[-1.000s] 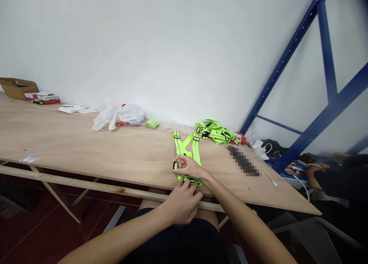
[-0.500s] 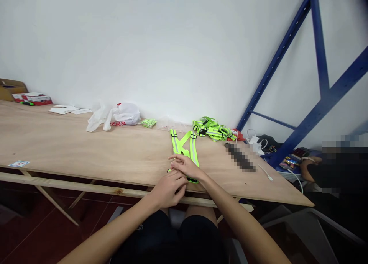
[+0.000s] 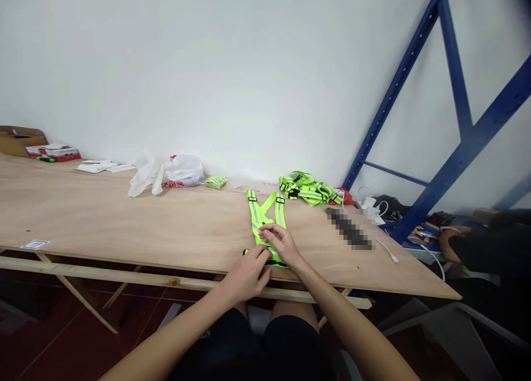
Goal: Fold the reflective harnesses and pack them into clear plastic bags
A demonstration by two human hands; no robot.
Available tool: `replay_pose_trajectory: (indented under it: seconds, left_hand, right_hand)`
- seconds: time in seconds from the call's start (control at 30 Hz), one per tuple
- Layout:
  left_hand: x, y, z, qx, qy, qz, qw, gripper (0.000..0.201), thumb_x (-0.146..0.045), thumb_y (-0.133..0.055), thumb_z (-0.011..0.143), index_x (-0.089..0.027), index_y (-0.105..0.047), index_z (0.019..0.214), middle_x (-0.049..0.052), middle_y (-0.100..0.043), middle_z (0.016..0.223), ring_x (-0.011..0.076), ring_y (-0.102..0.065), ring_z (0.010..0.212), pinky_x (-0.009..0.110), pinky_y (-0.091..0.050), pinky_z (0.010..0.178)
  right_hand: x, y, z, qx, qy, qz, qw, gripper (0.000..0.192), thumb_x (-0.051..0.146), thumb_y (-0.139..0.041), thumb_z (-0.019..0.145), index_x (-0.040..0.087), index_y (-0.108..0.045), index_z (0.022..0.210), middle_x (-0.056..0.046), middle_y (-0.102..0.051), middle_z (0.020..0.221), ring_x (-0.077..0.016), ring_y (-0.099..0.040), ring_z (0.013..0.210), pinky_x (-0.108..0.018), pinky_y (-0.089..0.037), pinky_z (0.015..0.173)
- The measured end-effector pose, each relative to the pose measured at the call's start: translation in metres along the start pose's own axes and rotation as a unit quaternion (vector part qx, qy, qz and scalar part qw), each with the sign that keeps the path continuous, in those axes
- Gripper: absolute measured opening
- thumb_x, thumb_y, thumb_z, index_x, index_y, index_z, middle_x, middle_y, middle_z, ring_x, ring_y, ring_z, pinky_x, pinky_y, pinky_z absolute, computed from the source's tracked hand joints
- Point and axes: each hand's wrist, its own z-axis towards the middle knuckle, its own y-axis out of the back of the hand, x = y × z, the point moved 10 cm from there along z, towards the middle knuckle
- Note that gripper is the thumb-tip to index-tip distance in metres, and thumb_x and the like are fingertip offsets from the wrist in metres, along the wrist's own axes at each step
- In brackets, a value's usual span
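Note:
A neon-yellow reflective strap harness [image 3: 265,212] lies flat on the plywood table [image 3: 124,220], its two straps running away from me. My left hand [image 3: 245,275] pinches its near end at the table's front edge. My right hand [image 3: 281,244] rests on the straps just beyond, fingers pressing down on the fabric. A pile of the same yellow harnesses [image 3: 307,188] sits against the wall behind it.
A white plastic bag [image 3: 172,173], a small yellow bundle [image 3: 216,181], white papers [image 3: 97,166] and boxes [image 3: 37,147] line the wall. A blurred dark object [image 3: 350,229] and white cable [image 3: 388,250] lie right. Blue shelving [image 3: 456,137] stands right; another person's arm [image 3: 452,243] is there.
My right hand has let go of a small black buckle it held up and now lies flat on the straps. My left hand slid left along the near end.

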Motion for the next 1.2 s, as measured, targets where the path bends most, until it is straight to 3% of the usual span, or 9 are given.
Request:
replay_pose_trajectory:
  seconds: [0.1,0.17,0.37,0.5,0.7,0.93,1.1,1.2]
  left_hand:
    - [-0.002,-0.002,0.001,0.004,-0.002,0.011,1.000,0.030,-0.012,-0.050,0.089,-0.019,-0.052,0.117,0.012,-0.061,0.124,0.0284,-0.058,0.115,0.044,-0.052,0.095]
    - [-0.003,-0.003,0.001,0.006,-0.007,0.014,1.000,0.031,-0.011,-0.049,0.089,-0.019,-0.052,0.119,0.011,-0.062,0.125,0.0278,-0.058,0.116,0.044,-0.052,0.097]
    - [-0.004,-0.003,0.001,-0.012,-0.015,0.032,0.999,0.030,-0.010,-0.048,0.090,-0.019,-0.057,0.117,0.012,-0.065,0.122,0.0269,-0.060,0.114,0.043,-0.053,0.095]
    - [-0.005,-0.003,0.001,-0.011,-0.019,0.040,0.999,0.028,-0.012,-0.049,0.090,-0.017,-0.059,0.116,0.012,-0.066,0.123,0.0276,-0.061,0.112,0.043,-0.054,0.093]
    - [-0.002,-0.001,0.001,-0.021,-0.025,0.032,0.999,0.030,-0.011,-0.049,0.089,-0.019,-0.060,0.115,0.010,-0.066,0.122,0.0254,-0.061,0.112,0.040,-0.053,0.096]
    - [-0.017,-0.010,0.005,0.010,-0.023,0.114,0.993,0.046,-0.019,-0.049,0.092,-0.020,-0.049,0.137,0.013,-0.058,0.132,0.0311,-0.055,0.114,0.047,-0.052,0.092]
    - [-0.018,-0.014,0.008,0.017,-0.016,0.138,0.990,0.041,-0.023,-0.050,0.093,-0.017,-0.053,0.133,0.015,-0.058,0.134,0.0324,-0.054,0.117,0.047,-0.052,0.092]
    - [-0.017,-0.018,0.008,0.026,-0.018,0.151,0.988,0.041,-0.025,-0.049,0.094,-0.015,-0.055,0.132,0.015,-0.059,0.136,0.0333,-0.055,0.119,0.051,-0.050,0.097]
  right_hand:
    - [0.015,0.009,-0.018,0.001,0.043,-0.140,0.989,0.021,0.037,-0.060,0.091,0.020,-0.069,0.099,-0.007,-0.073,0.096,-0.0211,-0.069,0.090,-0.035,-0.056,0.083]
    - [0.026,0.015,-0.038,0.004,0.083,-0.245,0.966,0.020,0.030,-0.057,0.093,0.020,-0.070,0.103,-0.009,-0.074,0.100,-0.0224,-0.070,0.094,-0.037,-0.056,0.087]
    - [0.035,0.032,-0.096,-0.001,0.141,-0.402,0.905,0.038,0.023,-0.050,0.097,0.017,-0.063,0.133,-0.015,-0.067,0.130,-0.0263,-0.065,0.120,-0.042,-0.054,0.103]
    - [0.030,0.027,-0.108,0.019,0.150,-0.444,0.883,0.043,0.022,-0.049,0.097,0.019,-0.059,0.138,-0.014,-0.065,0.135,-0.0263,-0.063,0.124,-0.043,-0.055,0.103]
    - [0.032,0.020,-0.108,0.012,0.174,-0.475,0.863,0.037,0.021,-0.048,0.097,0.019,-0.066,0.129,-0.013,-0.069,0.129,-0.0259,-0.065,0.121,-0.043,-0.054,0.104]
    - [0.038,0.016,-0.101,0.010,0.169,-0.477,0.862,0.033,0.020,-0.050,0.096,0.021,-0.066,0.124,-0.013,-0.070,0.121,-0.0268,-0.065,0.112,-0.044,-0.057,0.095]
    - [0.038,0.015,-0.097,0.017,0.169,-0.473,0.865,0.034,0.019,-0.052,0.094,0.024,-0.066,0.125,-0.013,-0.068,0.117,-0.0271,-0.065,0.108,-0.044,-0.057,0.091]
    - [0.037,0.016,-0.094,0.012,0.170,-0.478,0.862,0.030,0.017,-0.050,0.094,0.022,-0.069,0.117,-0.013,-0.069,0.112,-0.0273,-0.065,0.104,-0.044,-0.058,0.087]
